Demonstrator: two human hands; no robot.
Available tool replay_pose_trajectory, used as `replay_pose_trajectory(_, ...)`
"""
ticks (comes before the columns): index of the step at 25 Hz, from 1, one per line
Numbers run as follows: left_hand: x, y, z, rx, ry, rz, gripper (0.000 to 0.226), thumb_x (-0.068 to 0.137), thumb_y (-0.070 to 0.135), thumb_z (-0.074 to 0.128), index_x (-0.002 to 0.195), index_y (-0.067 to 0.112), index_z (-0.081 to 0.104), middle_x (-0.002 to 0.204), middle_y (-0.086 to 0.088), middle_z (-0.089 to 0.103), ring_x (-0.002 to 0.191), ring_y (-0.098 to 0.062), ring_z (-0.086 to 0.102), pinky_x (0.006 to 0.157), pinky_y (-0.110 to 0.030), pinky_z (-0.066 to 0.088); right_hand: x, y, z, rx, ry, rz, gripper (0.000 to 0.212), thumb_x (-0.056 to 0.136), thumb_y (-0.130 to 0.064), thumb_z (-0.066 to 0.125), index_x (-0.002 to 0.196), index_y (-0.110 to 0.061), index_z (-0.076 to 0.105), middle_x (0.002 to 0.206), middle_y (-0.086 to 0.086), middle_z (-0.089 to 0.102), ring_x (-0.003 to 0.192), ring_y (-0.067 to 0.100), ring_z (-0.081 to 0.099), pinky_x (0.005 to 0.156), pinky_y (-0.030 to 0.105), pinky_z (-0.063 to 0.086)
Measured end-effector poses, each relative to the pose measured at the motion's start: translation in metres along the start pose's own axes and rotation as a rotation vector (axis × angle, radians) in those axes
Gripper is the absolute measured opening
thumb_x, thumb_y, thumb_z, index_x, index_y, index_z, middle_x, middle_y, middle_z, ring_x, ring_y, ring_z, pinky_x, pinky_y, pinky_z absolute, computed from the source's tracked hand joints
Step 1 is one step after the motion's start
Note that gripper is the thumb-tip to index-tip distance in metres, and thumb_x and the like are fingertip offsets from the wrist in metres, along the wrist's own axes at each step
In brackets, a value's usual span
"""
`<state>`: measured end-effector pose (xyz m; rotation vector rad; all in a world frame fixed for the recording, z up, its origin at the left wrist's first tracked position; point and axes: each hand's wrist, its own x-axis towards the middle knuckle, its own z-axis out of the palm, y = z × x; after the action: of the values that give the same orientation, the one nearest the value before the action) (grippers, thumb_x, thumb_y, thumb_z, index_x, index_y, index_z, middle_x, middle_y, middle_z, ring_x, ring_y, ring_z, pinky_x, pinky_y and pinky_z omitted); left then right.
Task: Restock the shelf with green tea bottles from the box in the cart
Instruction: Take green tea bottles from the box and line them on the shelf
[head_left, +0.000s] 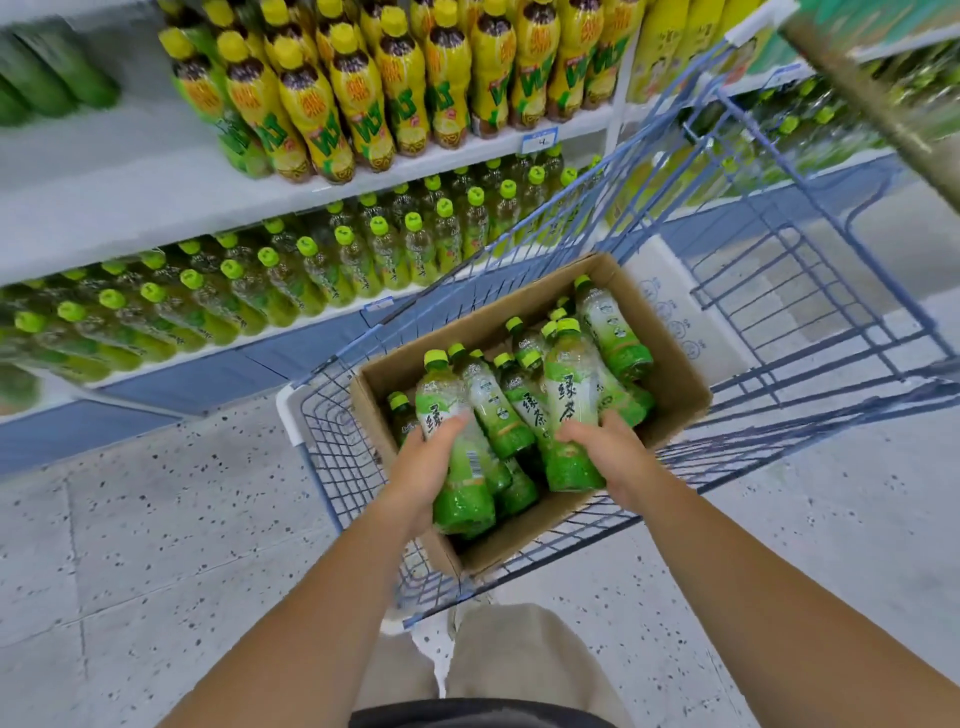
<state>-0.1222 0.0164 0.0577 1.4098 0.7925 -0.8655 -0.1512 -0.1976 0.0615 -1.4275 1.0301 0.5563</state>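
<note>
An open cardboard box sits in a blue wire cart and holds several green tea bottles with lime caps. My left hand grips one green tea bottle at the box's near left. My right hand grips another green tea bottle just to its right. Both bottles are tilted, caps pointing away from me, over the box. The lower shelf to the left carries rows of the same green tea bottles.
The shelf above holds yellow lemon tea bottles, with price tags on the shelf edge. A white carton lies in the cart beyond the box. Speckled floor surrounds the cart; my trouser legs are below.
</note>
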Motion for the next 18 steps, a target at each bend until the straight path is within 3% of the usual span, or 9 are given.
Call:
replay_pose_trajectory(3, -0.031, 0.013, -0.018, -0.006, -0.010, 0.108, 0.034, 0.091, 0.034, 0.068, 0.122, 0.022, 0.061, 0.105, -0.010, 0.076, 0.088, -0.030, 0.076, 0.071, -0.046, 0.063, -0.043, 0.006, 0.017, 0.046, -0.024, -0.081, 0.061, 0.079, -0.013, 0.076, 0.132, -0.009, 0.045, 0.110, 0.007, 0.063, 0.101, 0.032, 0.066, 0.091, 0.055, 0.056)
replay_pose_trajectory(6, -0.059, 0.025, -0.044, 0.059, -0.019, 0.244, 0.028, 0.092, 0.025, 0.068, 0.119, 0.025, 0.062, 0.102, -0.007, 0.076, 0.083, -0.026, 0.077, 0.063, -0.040, 0.061, -0.072, 0.006, 0.038, 0.079, -0.114, -0.195, 0.041, 0.081, -0.005, 0.073, 0.117, -0.019, 0.058, 0.099, 0.005, 0.070, 0.091, 0.025, 0.069, 0.085, 0.051, 0.058)
replay_pose_trajectory(8, -0.073, 0.033, -0.067, 0.118, 0.012, 0.323, 0.030, 0.091, 0.027, 0.070, 0.119, 0.021, 0.062, 0.101, -0.007, 0.076, 0.078, -0.023, 0.076, 0.058, -0.033, 0.058, -0.092, 0.000, 0.055, 0.082, -0.158, -0.244, 0.030, 0.085, -0.002, 0.071, 0.102, -0.024, 0.059, 0.090, 0.000, 0.068, 0.083, 0.016, 0.066, 0.069, 0.040, 0.057)
replay_pose_trajectory(10, -0.089, 0.042, -0.092, 0.162, 0.043, 0.379, 0.030, 0.090, 0.031, 0.071, 0.117, 0.021, 0.060, 0.103, -0.009, 0.073, 0.081, -0.024, 0.074, 0.061, -0.035, 0.058, -0.110, -0.008, 0.078, 0.075, -0.180, -0.289, 0.036, 0.086, -0.001, 0.070, 0.112, -0.024, 0.061, 0.096, 0.001, 0.070, 0.085, 0.018, 0.068, 0.067, 0.034, 0.056)
replay_pose_trajectory(12, -0.099, 0.050, -0.118, 0.183, 0.056, 0.424, 0.030, 0.090, 0.033, 0.071, 0.115, 0.022, 0.058, 0.105, -0.006, 0.071, 0.086, -0.023, 0.072, 0.068, -0.038, 0.060, -0.126, -0.016, 0.106, 0.073, -0.177, -0.325, 0.046, 0.083, 0.000, 0.071, 0.124, -0.019, 0.061, 0.106, 0.008, 0.073, 0.093, 0.027, 0.071, 0.078, 0.046, 0.060)
replay_pose_trajectory(14, -0.106, 0.057, -0.149, 0.190, 0.057, 0.476, 0.029, 0.091, 0.036, 0.070, 0.114, 0.024, 0.056, 0.107, -0.003, 0.068, 0.091, -0.020, 0.069, 0.074, -0.039, 0.057, -0.142, -0.024, 0.139, 0.094, -0.161, -0.386, 0.045, 0.082, 0.002, 0.070, 0.120, -0.021, 0.062, 0.107, 0.010, 0.073, 0.094, 0.030, 0.071, 0.082, 0.049, 0.059)
replay_pose_trajectory(18, -0.115, 0.071, -0.232, 0.192, 0.017, 0.576, 0.036, 0.091, 0.039, 0.067, 0.122, 0.027, 0.053, 0.115, 0.002, 0.064, 0.101, -0.017, 0.065, 0.089, -0.045, 0.054, -0.173, -0.038, 0.222, 0.106, -0.096, -0.500, 0.033, 0.083, -0.003, 0.070, 0.102, -0.031, 0.068, 0.094, 0.000, 0.078, 0.085, 0.026, 0.075, 0.074, 0.043, 0.061)
